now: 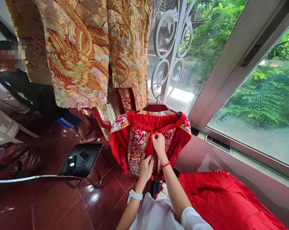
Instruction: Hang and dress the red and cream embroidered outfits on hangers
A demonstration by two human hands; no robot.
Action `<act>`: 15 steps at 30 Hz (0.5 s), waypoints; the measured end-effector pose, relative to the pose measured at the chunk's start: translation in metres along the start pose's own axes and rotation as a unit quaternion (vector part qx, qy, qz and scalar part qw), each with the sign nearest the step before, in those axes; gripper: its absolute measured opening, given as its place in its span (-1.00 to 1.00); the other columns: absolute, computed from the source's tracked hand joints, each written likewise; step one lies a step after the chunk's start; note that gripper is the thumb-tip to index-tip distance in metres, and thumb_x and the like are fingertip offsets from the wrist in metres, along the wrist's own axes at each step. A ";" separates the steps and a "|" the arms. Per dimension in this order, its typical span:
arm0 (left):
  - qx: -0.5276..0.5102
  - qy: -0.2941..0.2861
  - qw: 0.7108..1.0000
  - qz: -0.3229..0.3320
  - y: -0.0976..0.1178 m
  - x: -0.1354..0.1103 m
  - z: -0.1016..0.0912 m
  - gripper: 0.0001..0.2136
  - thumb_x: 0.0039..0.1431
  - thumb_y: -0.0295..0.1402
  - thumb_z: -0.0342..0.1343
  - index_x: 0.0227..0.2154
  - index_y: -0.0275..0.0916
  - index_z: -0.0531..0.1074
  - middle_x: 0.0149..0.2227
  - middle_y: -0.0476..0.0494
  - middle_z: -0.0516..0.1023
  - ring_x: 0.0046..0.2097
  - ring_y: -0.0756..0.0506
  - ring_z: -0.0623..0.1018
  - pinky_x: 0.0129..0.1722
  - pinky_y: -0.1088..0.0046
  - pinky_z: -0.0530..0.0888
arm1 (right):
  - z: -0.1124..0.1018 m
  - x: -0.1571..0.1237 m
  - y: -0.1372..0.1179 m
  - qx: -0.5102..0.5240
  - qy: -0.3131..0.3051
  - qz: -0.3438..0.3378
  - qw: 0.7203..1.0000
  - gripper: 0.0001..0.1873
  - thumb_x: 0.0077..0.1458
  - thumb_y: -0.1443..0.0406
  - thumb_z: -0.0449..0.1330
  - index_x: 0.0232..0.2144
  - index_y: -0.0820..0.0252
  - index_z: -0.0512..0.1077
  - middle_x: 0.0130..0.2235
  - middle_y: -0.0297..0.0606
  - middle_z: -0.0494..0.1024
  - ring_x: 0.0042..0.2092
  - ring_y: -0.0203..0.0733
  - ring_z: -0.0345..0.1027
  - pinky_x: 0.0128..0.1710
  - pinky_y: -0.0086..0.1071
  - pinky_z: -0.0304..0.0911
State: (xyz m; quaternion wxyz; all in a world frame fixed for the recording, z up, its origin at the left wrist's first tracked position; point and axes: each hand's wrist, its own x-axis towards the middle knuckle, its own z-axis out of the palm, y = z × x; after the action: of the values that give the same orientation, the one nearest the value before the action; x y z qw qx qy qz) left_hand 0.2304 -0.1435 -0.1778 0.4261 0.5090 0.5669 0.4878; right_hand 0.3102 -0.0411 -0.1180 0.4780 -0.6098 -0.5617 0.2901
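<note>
Past my white sleeve (194,220), the red jacket (119,140) hangs upright on its hanger (156,107) straight ahead — my right hand (159,144) sits higher, grip pinched together on its vertical front seam, my left hand (147,167) just below, grip clamped on the same edge.

left hand (147,167) reaching forward, curled in a loose grip, right hand (159,143) just above, pinched shut
</note>
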 end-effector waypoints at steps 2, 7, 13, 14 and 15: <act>0.062 0.040 0.997 0.009 0.000 0.009 -0.004 -0.70 0.25 -0.18 0.06 -0.10 -0.27 0.48 -0.20 -0.25 0.63 -0.15 -0.21 0.61 -0.10 0.25 0.53 | -0.006 -0.001 0.000 0.038 -0.071 0.006 0.997 -0.75 0.02 0.19 0.03 -0.64 0.09 0.19 -0.58 -0.39 0.28 -0.46 -0.27 0.11 -0.40 -0.39 0.08; 0.281 0.074 0.957 0.022 0.023 0.038 0.000 -0.66 0.30 -0.28 0.06 0.07 -0.29 0.39 -0.01 -0.43 0.59 -0.01 -0.30 0.62 -0.09 0.24 0.50 | -0.024 -0.013 -0.006 0.129 -0.189 -0.004 0.973 -0.71 -0.09 0.12 0.04 -0.69 0.10 0.10 -0.62 -0.46 0.13 -0.49 -0.34 -0.03 -0.46 -0.40 -0.06; 0.422 0.024 0.906 -0.010 0.035 0.045 0.010 -0.70 0.40 -0.43 -0.17 -0.14 -0.33 0.50 -0.24 -0.40 0.65 -0.17 -0.26 0.67 -0.24 0.36 0.45 | -0.037 -0.025 -0.020 0.232 -0.153 0.080 0.957 -0.69 -0.13 0.10 0.12 -0.68 0.11 0.13 -0.61 -0.46 0.13 -0.50 -0.35 -0.06 -0.48 -0.41 -0.05; 0.420 0.023 0.907 0.001 0.034 0.044 0.011 -0.69 0.41 -0.42 -0.18 -0.13 -0.32 0.50 -0.23 -0.40 0.65 -0.18 -0.26 0.67 -0.25 0.36 0.45 | -0.038 -0.026 -0.023 0.244 -0.146 0.092 0.954 -0.68 -0.14 0.10 0.13 -0.68 0.11 0.12 -0.62 -0.47 0.11 -0.50 -0.36 -0.08 -0.49 -0.41 -0.07; 0.415 0.023 0.909 0.011 0.032 0.042 0.010 -0.68 0.41 -0.41 -0.19 -0.12 -0.32 0.49 -0.22 -0.40 0.65 -0.18 -0.26 0.67 -0.24 0.35 0.45 | -0.038 -0.026 -0.025 0.250 -0.142 0.097 0.953 -0.68 -0.14 0.10 0.13 -0.69 0.11 0.13 -0.62 -0.46 0.12 -0.51 -0.36 -0.08 -0.49 -0.41 -0.07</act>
State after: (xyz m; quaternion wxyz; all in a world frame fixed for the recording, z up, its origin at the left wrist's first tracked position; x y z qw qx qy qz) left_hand 0.2408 -0.0998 -0.1469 0.1576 0.6345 0.7226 0.2248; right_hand 0.3284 -0.0784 -0.0858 0.5002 -0.4744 -0.4717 0.5498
